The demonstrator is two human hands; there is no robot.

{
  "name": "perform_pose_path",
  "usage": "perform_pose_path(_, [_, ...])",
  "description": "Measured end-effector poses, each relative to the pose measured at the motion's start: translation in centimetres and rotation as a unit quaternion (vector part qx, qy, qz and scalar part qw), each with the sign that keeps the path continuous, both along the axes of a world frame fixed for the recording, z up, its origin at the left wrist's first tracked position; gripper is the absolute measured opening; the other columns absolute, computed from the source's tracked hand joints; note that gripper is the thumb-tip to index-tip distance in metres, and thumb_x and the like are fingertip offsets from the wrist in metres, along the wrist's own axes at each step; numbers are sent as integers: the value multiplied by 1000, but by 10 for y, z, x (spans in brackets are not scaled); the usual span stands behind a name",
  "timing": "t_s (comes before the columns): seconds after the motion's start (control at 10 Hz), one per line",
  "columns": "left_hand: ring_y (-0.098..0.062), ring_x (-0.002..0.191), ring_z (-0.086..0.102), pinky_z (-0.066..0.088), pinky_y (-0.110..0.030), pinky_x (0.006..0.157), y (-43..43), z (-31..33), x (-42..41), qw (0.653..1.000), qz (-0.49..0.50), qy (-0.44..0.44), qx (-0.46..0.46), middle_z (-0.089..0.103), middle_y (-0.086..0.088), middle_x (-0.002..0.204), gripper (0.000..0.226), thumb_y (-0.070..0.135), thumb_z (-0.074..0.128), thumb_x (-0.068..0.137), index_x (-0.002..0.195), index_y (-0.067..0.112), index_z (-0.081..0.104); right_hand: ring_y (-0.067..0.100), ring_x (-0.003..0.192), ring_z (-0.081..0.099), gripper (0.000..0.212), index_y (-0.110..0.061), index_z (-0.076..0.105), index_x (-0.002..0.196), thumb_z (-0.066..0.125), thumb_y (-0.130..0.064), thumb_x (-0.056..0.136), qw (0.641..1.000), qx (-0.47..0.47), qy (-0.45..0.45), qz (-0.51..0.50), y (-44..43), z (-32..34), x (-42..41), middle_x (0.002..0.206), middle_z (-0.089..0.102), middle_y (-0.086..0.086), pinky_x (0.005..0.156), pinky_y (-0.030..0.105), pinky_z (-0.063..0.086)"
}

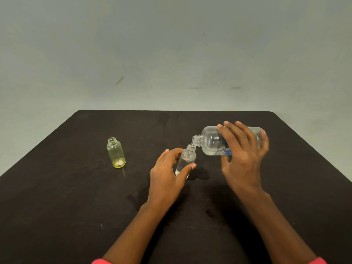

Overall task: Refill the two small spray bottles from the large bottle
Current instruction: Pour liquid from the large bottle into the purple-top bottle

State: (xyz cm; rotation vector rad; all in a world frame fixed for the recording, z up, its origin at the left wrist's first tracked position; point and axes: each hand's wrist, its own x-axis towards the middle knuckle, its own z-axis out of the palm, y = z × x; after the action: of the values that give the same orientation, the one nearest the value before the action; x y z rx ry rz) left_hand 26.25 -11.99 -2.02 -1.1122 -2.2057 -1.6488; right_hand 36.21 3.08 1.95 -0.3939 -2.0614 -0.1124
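Right hand (242, 149) grips the tipped large bottle (211, 140) — label half hidden; left hand (169, 168) pinches the small bottle (185, 161) at centre.

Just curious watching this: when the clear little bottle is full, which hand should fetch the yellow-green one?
Probably the left hand: the yellow-green bottle stands on its side, while the right hand grips the tilted large bottle. The left must first release the clear bottle.

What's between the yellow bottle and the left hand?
Only bare black table separates the yellow-tinted bottle and left hand, in the head view.
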Motion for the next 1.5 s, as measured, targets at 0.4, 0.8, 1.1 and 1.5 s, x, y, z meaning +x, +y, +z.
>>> perform_pose_path(0.4, [-10,113,58,47,-41,99,0,0,0,1000,2,-14,-6,62,25,102,39,42,73,76,110,30,59,21,129,43,86,-22,47,130,77,11,58,1000,-2,0,1,0,0,1,132,56,2,113,52,10])
perform_pose_path(0.8, [-10,113,58,44,-40,102,-1,1,1,1000,5,-12,-13,61,26,100,39,41,74,77,111,29,60,21,129,42,85,-23,46,131,78,10,58,1000,-3,0,4,0,0,1,133,55,2,113,54,11])
perform_pose_path(1.1, [-11,113,58,45,-40,101,-1,1,0,1000,8,-18,-17,63,21,101,39,40,74,76,110,29,60,20,129,43,86,-23,47,130,77,12,57,1000,0,3,1,-1,0,0,132,56,1,112,55,13])
perform_pose_path(1.5, [-9,113,58,47,-40,99,-1,1,1,1000,9,-18,-11,62,24,99,38,40,74,76,110,28,60,20,129,44,87,-24,47,130,77,11,57,1000,5,1,0,0,0,0,132,56,1,112,54,13])
